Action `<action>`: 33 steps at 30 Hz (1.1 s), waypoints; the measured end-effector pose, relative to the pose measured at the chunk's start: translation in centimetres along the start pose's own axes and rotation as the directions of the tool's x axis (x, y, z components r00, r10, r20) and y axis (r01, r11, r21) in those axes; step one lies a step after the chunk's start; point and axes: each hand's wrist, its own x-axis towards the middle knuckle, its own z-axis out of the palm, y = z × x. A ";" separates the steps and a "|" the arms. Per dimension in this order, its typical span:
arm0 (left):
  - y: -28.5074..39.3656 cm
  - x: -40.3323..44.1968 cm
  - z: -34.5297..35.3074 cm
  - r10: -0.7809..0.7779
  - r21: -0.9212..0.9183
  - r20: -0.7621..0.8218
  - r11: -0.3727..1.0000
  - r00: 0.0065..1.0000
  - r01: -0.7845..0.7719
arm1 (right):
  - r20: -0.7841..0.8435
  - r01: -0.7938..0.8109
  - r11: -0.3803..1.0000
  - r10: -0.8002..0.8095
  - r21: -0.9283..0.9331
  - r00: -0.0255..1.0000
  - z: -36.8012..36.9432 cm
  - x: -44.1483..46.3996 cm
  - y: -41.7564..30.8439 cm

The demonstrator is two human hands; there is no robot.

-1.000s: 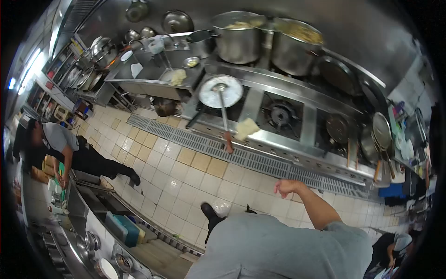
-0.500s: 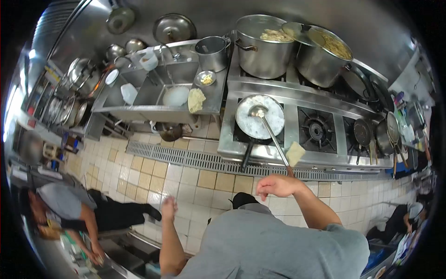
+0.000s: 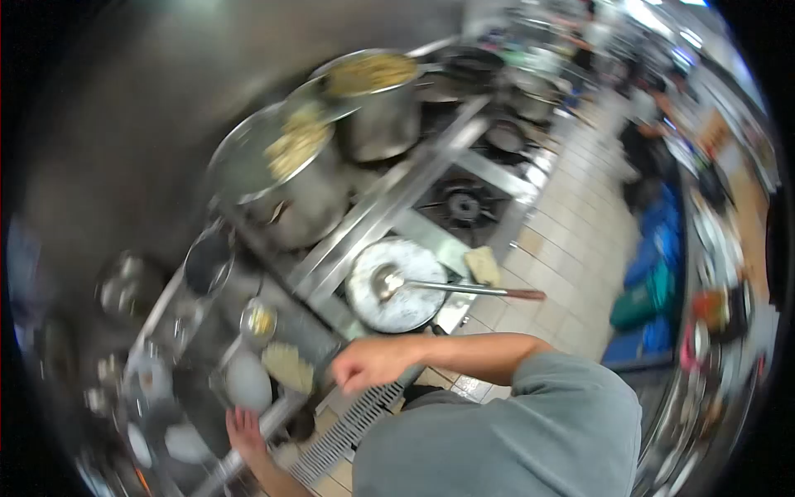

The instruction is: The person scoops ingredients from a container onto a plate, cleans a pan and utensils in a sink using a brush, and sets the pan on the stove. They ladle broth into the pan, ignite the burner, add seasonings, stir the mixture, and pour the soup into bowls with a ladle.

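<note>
Left hand (image 3: pixel 245 432) spread; right hand (image 3: pixel 374 364) curled, contents unclear; flat pale-yellow cloth (image 3: pixel 287 368) at grey steel counter's (image 3: pixel 303 326) edge, likely for wiping

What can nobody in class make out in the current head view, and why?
In the head view:
Pan: its handle is mostly hidden by the right forearm.
Right hand: its palm is turned away from the camera.
Left hand: blur hides whether it touches the sink edge.
Far co-worker: hands too small and blurred.
</note>
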 end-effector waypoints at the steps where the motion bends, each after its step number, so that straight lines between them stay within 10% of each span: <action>1: 1.1 3.1 -1.1 -0.033 -0.027 -0.070 0.999 0.997 0.032 | -0.006 0.081 0.992 -0.082 -0.099 0.997 1.5 2.1 1.0; 4: 7.5 9.8 0.2 -0.237 -0.055 -0.210 0.972 0.949 0.230 | -0.145 -0.068 0.995 0.057 -0.070 0.988 5.1 5.2 0.7; 5: 7.3 21.3 -10.5 -0.289 -0.100 0.567 0.906 0.771 0.412 | -0.170 -0.146 0.989 0.143 -0.004 0.975 6.4 6.5 0.7; 7: 11.1 23.5 -4.0 -0.346 -0.100 -0.171 0.938 0.923 0.333 | -0.288 -0.190 0.982 0.176 -0.019 0.941 8.8 7.4 0.6; 11: 10.1 42.3 -10.1 -0.187 -0.251 0.077 0.947 0.979 0.201 | -0.629 -0.460 0.886 0.385 0.049 0.675 15.1 9.0 1.4; 17: 8.8 54.3 -10.5 -0.286 0.169 0.335 0.956 0.898 0.241 | -0.660 -0.656 0.723 0.603 0.217 0.447 23.3 15.0 -0.8; 24: 13.1 36.4 -4.8 -0.329 -0.180 0.541 0.854 0.774 0.488 | -0.429 -0.569 0.724 0.690 0.390 0.583 27.9 24.2 6.2; 28: 10.0 30.2 -14.3 -0.215 -0.193 0.285 0.942 0.934 0.275 | -0.064 -0.518 0.561 0.716 0.645 0.695 29.4 30.9 12.2; 30: 4.6 29.4 -23.4 -0.425 0.123 0.056 0.901 0.904 0.416 | 0.055 -0.519 0.685 0.577 0.511 0.815 29.8 36.4 17.1; 33: 4.9 23.7 -25.5 -0.598 0.164 -0.152 0.770 0.787 0.617 | 0.024 -0.405 0.461 0.635 0.790 0.772 32.9 48.8 25.0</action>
